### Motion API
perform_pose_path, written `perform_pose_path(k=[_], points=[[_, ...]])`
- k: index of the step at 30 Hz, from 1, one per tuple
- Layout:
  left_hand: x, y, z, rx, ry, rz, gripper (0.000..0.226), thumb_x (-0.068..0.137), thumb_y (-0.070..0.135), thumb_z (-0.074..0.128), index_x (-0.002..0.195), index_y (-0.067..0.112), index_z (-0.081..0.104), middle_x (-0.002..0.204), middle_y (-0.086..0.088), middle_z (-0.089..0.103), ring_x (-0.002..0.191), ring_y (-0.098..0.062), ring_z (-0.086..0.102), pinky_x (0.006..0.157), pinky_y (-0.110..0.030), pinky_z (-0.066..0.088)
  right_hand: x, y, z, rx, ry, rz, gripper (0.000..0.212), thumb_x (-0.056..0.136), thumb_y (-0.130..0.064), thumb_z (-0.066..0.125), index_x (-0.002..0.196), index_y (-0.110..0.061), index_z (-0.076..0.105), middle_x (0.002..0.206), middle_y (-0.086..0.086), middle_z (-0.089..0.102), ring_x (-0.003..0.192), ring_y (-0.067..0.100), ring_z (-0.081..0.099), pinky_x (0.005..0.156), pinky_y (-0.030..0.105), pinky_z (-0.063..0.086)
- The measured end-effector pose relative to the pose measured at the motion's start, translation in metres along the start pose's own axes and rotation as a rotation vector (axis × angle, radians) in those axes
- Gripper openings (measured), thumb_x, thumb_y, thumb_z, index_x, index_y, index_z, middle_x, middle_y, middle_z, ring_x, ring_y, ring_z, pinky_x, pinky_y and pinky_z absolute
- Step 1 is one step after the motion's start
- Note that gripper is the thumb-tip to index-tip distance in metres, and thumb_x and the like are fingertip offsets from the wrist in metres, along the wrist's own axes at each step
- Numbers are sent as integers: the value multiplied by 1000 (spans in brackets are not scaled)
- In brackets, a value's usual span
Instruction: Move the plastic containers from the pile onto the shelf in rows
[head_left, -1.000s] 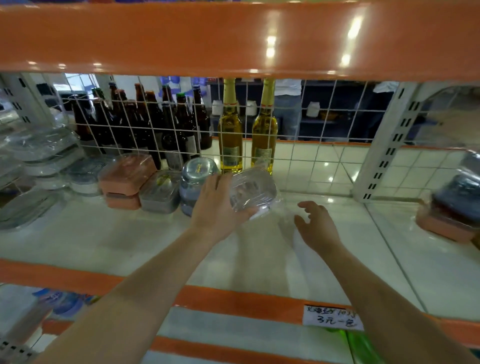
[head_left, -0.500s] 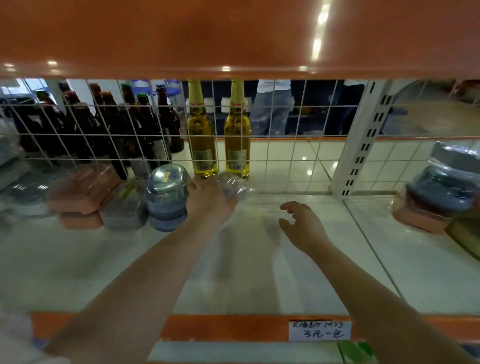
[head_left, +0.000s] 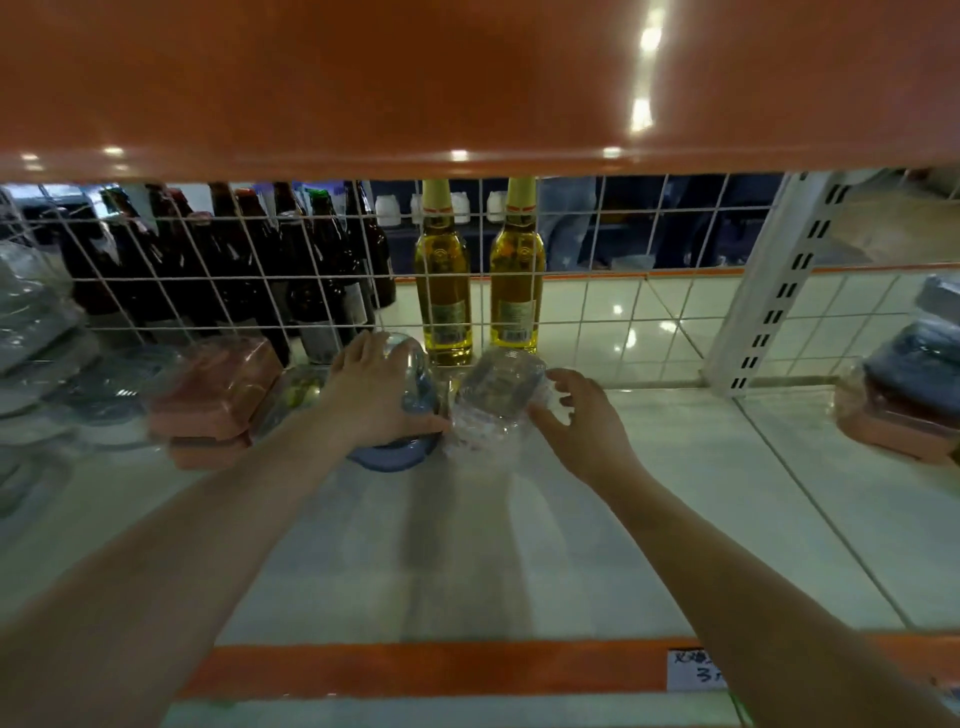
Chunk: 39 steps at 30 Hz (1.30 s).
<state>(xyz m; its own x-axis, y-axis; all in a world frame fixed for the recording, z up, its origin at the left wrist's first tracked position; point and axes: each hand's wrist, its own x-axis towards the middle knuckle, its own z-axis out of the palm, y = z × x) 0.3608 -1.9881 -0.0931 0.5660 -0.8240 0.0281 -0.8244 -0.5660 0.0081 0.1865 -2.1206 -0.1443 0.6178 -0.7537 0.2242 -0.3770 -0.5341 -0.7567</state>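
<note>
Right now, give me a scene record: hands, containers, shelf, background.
left hand: rests on blue container, fingers over its top
right hand: fingers spread, touching clear container
clear container: on shelf, right of blue container
row: pink containers left of blue
behind mesh: two yellow bottles, dark bottles

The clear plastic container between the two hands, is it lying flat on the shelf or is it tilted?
Tilted: the clear container leans back, its far end raised toward the wire grid.
</note>
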Motion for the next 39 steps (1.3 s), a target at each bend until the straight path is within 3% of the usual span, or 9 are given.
perform_pose_path(k=[5,9,14,18,20,24,28,34,39], points=[[-4,-27,4,-63,-88,69,95,82,53,63,151,10,12,157,-9,14,142,-25,21,110,-30,25,3,-20,19,-23,-73,5,60,82,-33,72,133,-13,47,120,3,50,99,9,44,84,18,34],[-5,-31,6,-68,-37,98,84,84,44,66,148,10,23,153,-9,24,138,-25,28,106,-33,31,14,-23,32,-60,-80,65,71,76,-38,76,134,-13,44,129,7,46,113,19,49,93,28,41],[-3,-30,5,-65,4,97,77,83,44,67,143,11,32,144,-7,35,129,-24,39,98,-34,38,29,-28,37,-52,-45,71,55,76,-35,77,124,-20,54,131,8,43,112,24,52,95,31,44],[-2,-32,5,-70,26,103,77,82,45,67,142,11,32,143,-7,35,128,-24,40,96,-34,38,35,-27,34,-53,-88,86,39,75,-31,78,106,-24,57,125,9,47,101,24,54,91,36,49],[-2,-33,7,-78,42,111,79,82,46,66,144,12,30,143,-5,34,129,-23,38,98,-33,36,35,-29,35,-53,-116,130,47,76,-35,76,113,-21,51,122,5,41,101,21,49,90,32,46],[-4,-35,8,-100,39,119,83,83,46,66,148,15,23,148,-4,30,133,-22,33,102,-31,33,39,-40,52,-156,-38,201,70,78,-51,69,130,-17,36,128,12,36,119,31,40,98,40,39],[-4,-39,8,-129,14,142,85,83,44,66,149,15,21,151,-3,27,137,-20,29,106,-29,29,40,-39,69,-239,9,206,69,80,-60,57,137,-29,33,138,10,33,123,33,31,94,38,35],[-5,-41,9,-198,35,144,84,83,41,67,149,14,23,152,-3,26,138,-20,27,107,-28,26,31,-35,58,-177,42,163,56,82,-46,65,130,-28,43,128,11,39,118,30,41,94,35,39],[-6,-41,12,-210,50,124,84,82,42,68,148,16,24,148,-3,27,136,-22,27,105,-32,28,22,-36,59,-193,63,151,63,79,-47,69,129,-20,42,127,13,43,116,30,46,92,38,44]])
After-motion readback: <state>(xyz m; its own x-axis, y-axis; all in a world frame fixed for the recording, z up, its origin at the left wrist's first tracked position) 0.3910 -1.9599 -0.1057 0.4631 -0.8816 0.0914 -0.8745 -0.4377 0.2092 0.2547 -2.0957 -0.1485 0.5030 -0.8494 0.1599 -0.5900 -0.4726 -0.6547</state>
